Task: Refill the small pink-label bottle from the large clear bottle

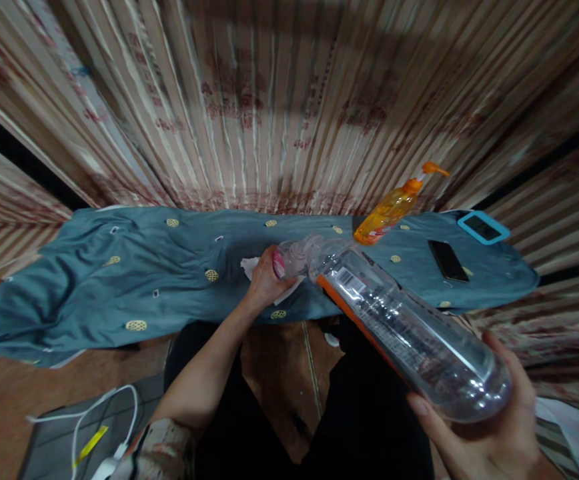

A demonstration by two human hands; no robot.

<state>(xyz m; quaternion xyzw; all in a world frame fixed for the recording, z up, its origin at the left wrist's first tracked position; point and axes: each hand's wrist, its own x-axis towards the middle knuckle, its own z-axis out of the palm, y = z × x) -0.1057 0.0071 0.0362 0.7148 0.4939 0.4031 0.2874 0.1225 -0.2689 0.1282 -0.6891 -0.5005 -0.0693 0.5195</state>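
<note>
A large clear plastic bottle (394,320) with an orange-edged label lies tilted across my lap, its base toward me and its neck toward the table. My right hand (489,420) cups the base from below, fingers wrapped round it. My left hand (264,280) is closed round the bottle's neck and its pink cap, above a white tissue (252,267) that lies on the blue cloth (119,280).
The blue cloth with gold dots covers a low narrow table. On it stand an orange pump bottle (394,207), a black phone (448,260) and a blue-framed device (483,227). Striped curtains hang behind. A white cable (104,413) lies on the floor at lower left.
</note>
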